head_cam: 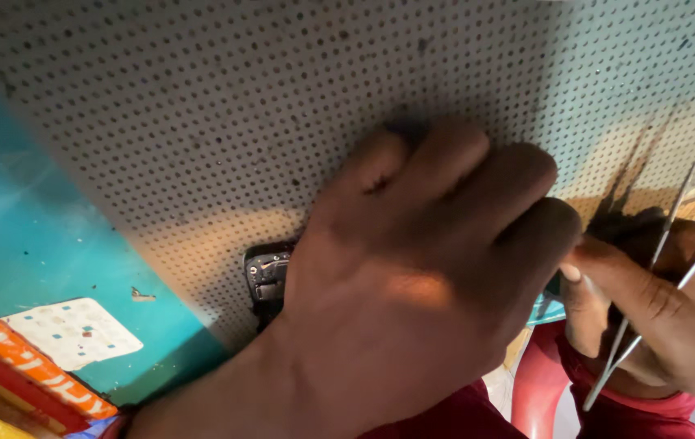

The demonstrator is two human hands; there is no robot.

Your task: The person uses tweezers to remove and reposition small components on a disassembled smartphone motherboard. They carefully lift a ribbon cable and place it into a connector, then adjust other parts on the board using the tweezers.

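The perforated mat (225, 122), pale grey and dotted with small holes, covers most of the surface and serves as the landmark here. On its near edge lies a small dark device (266, 280), black with a bit of metal showing on top. The left hand (412, 276) rests palm-down on the mat, directly to the right of the device and partly over it, so only the device's left end shows beyond the base of the thumb. The fingers are curled loosely and spread across the mat; whether they grip the device underneath cannot be told, because the back of the hand hides that part.

Off the mat's near right corner, the right hand (656, 301) is closed around a pair of metal tweezers (656, 276), pinched between thumb and forefinger, with the two thin prongs running from upper right down to lower left. This hand's fingertips come up against the little-finger side of the left hand.

To the left of the mat the teal surface (30, 236) is bare apart from a small white card with coloured squares (75, 332). Further left of the mat, orange and red strips (14, 358) run along the surface's edge. Below the mat's right corner stands a red plastic chair (538, 382).
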